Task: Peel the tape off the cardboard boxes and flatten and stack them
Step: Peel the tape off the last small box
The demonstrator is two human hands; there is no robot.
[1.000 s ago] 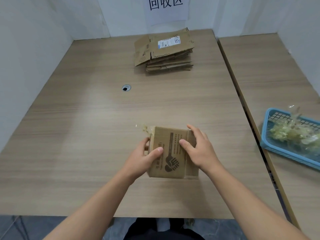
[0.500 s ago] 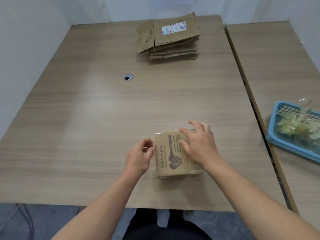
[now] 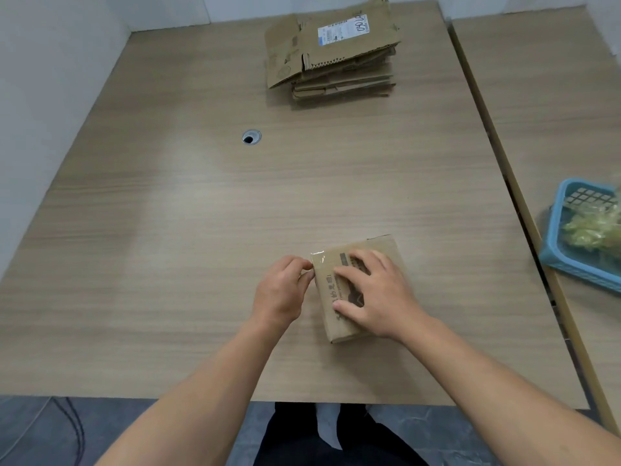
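Note:
A small brown cardboard box [image 3: 384, 246] with dark print lies on the wooden table [image 3: 168, 230] near its front edge. My right hand [image 3: 379, 294] presses down on the box's top with spread, straight fingers. My left hand [image 3: 280, 290] is at the box's left edge, its fingertips pinching the clear tape [image 3: 317, 256] that wraps the far left corner. A stack of flattened boxes [image 3: 336, 52] sits at the far side of the table, the top one bearing a white shipping label.
A blue plastic basket [image 3: 554, 255] holding crumpled tape scraps stands on the adjoining table at the right. A round cable hole [image 3: 251, 137] is in the tabletop left of centre. White walls close in the left and back.
The box has been laid down flat on the table. My right hand moved from its side onto its top, and my left hand went from holding the box to pinching the tape at its left edge.

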